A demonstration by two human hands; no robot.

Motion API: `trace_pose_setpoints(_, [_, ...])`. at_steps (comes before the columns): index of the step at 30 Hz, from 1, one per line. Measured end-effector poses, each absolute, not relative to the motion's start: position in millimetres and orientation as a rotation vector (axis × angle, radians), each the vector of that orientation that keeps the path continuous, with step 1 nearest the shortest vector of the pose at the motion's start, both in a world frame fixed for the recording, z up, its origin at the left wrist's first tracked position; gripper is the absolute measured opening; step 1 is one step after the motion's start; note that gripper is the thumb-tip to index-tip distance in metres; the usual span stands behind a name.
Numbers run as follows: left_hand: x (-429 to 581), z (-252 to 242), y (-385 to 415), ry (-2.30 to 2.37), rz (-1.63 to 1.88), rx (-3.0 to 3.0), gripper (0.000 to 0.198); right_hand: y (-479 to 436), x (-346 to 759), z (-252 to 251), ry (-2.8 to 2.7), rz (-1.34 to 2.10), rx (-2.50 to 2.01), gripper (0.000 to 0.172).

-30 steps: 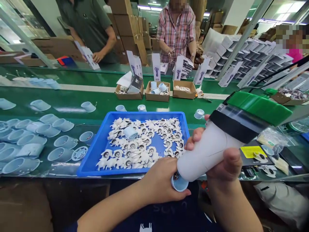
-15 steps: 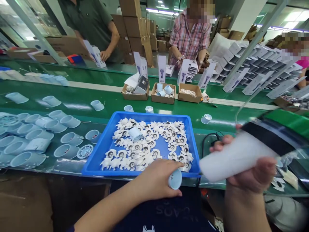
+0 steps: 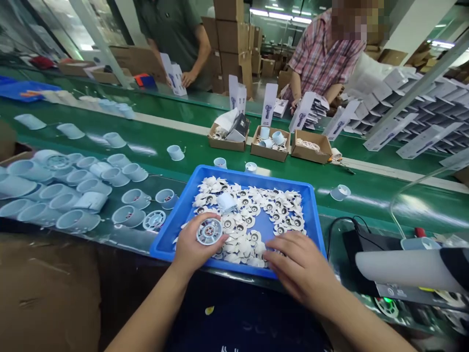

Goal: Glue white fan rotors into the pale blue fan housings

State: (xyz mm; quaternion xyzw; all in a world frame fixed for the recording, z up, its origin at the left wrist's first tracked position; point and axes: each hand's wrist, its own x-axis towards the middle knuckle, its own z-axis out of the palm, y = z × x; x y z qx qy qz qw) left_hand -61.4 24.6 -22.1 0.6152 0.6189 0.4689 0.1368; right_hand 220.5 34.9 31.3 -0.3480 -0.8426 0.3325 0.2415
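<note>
My left hand (image 3: pixel 192 242) is over the near left of the blue plastic tray (image 3: pixel 234 171), shut on a round white slotted disc (image 3: pixel 209 231) with a dark centre. My right hand (image 3: pixel 296 259) is at the tray's near right, its fingertips on a heap of white finned plastic parts (image 3: pixel 244 210). One pale blue cup (image 3: pixel 226 202) lies on that heap. A white tube with a black band (image 3: pixel 406 269) sits at the right edge of the view, out of both hands' reach and partly cut off.
Pale blue cups and several slotted discs (image 3: pixel 154 220) stand on the green conveyor (image 3: pixel 154 146) at left. Cardboard trays (image 3: pixel 271 144) and white cartons stand beyond. A black cable (image 3: pixel 340 227) runs at right. Co-workers handle cartons across the line.
My right hand has let go of the white tube, which now sits further right. My left hand holds a slotted disc in place of the small cup. The view has turned left.
</note>
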Motion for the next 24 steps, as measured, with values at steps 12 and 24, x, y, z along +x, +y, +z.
trace_pose_setpoints(12, [-66.2, -20.1, 22.2, 1.755, 1.347, 1.757, 0.040, 77.4, 125.7, 0.1, -2.848, 0.900, -0.996, 0.019])
trace_pose_setpoints(24, [-25.8, 13.1, -1.6, 1.350, 0.978, 1.939, 0.056, 43.4, 187.0, 21.3, -1.090, 2.113, -0.808, 0.044])
